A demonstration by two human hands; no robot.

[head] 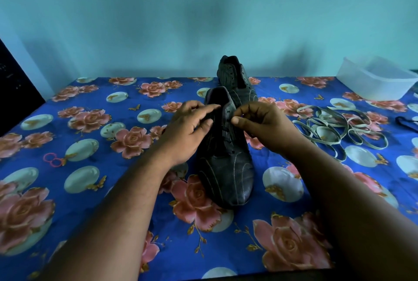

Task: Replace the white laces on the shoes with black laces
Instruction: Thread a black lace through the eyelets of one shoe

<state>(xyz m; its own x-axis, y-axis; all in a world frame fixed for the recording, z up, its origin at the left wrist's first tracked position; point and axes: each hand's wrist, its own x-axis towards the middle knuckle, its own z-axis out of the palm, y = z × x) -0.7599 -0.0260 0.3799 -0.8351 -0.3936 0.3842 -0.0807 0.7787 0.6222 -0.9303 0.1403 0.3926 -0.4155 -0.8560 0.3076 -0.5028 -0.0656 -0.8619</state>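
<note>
A dark shoe (226, 174) stands in the middle of the table, toe toward me, with black lace threaded through its eyelets. My left hand (187, 129) rests on the shoe's left side near the collar, fingers spread over the top eyelets. At the top right eyelet, the thumb and fingers of my right hand (264, 126) pinch something small and dark, seemingly the black lace end. A second dark shoe (235, 77) stands behind it with no lace visible. The white laces (334, 126) lie in a loose heap to the right.
A floral blue cloth (113, 190) covers the table. A translucent plastic tub (375, 79) sits at the far right corner. A dark strap or lace (404, 122) lies at the right edge. Small pink rings (53, 160) lie on the left. A turquoise wall is behind.
</note>
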